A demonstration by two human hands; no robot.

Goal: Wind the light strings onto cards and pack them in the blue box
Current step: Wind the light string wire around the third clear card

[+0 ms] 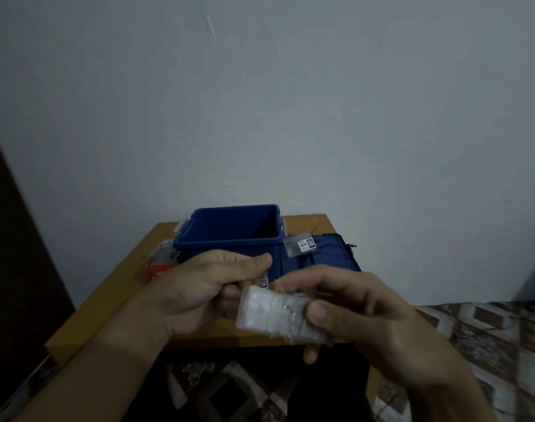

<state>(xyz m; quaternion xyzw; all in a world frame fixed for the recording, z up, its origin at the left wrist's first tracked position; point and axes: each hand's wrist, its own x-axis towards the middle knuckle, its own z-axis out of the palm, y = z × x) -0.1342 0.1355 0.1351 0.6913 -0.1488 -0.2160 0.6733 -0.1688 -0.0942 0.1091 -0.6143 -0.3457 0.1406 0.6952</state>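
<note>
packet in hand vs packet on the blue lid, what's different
The held packet is gripped by left hand and right hand, the lid packet lies untouched on the blue lid. The held packet's label is mostly hidden, the lid packet's faces up. Both are clear plastic.

Dim, flat indoor light with a bluish-grey cast; source not visible. The wall (321, 102) is evenly lit, darkening toward the corners. Shadows soft and faint. Motion blur on the right hand (369, 318) and the clear packet (272, 315) it grips; left hand (196, 287) soft-edged too. Inside of the blue box (226, 242) goes near black on its right side. Wide-angle bending at edges; far-left dark strip smeared. Grainy.
</note>
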